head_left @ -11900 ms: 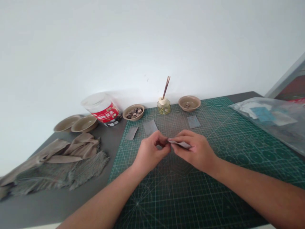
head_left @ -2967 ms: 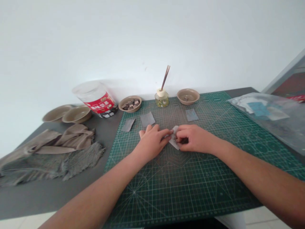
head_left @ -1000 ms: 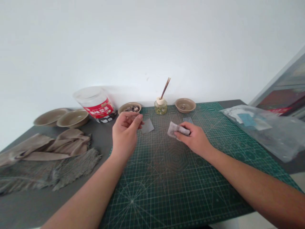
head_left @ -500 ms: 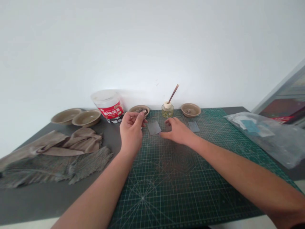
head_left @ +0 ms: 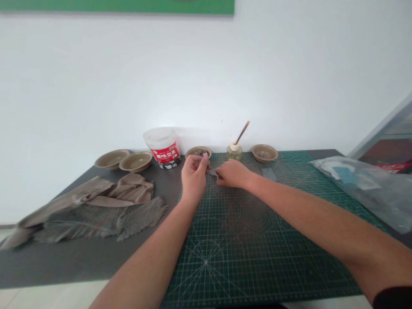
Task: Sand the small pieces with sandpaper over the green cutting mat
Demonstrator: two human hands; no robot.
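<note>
My left hand (head_left: 195,175) is closed in a pinch just in front of a small brown bowl (head_left: 189,151) of dark pieces; what its fingertips hold is too small to name. My right hand (head_left: 233,174) is closed on a thin grey square (head_left: 213,172), which shows between the two hands over the green cutting mat (head_left: 244,266). Another grey square (head_left: 269,174) lies on the mat to the right of my right hand. Behind that hand stands a glass jar (head_left: 234,152) with a cream neck and brown sticks.
Further right at the back is a brown bowl (head_left: 264,153) with a small piece inside. A red-labelled tub (head_left: 165,152), two bowls (head_left: 135,162) and crumpled cloths (head_left: 106,210) are at the left. A clear plastic bag (head_left: 370,184) lies at the right edge.
My right hand has closed on the grey square that lay between the hands. The view has shifted, and a green edge now shows at the top.
</note>
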